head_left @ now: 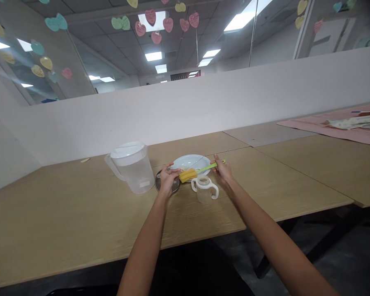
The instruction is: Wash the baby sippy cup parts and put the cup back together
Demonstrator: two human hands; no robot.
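A bottle brush with a yellow sponge head (pixel 188 175) and a green handle (pixel 208 167) is held slantwise above the table. My right hand (pixel 222 169) is closed round the end of the handle. At the other end, the fingers of my left hand (pixel 169 176) pinch the tip of the sponge. Just below the brush stands a clear cup (pixel 204 193) with two white handles, upright and without a lid. Behind the brush lies a white plate (pixel 189 159) with small items on it that I cannot make out. A round metal dish (pixel 175 188) is partly hidden under my left hand.
A translucent lidded pitcher (pixel 135 168) stands left of the dish. A small flat wooden piece (pixel 85 160) lies near the wall. At the far right is a pink cloth (pixel 320 123) with fabric on it. The wooden table's (pixel 80 230) front edge runs close to me.
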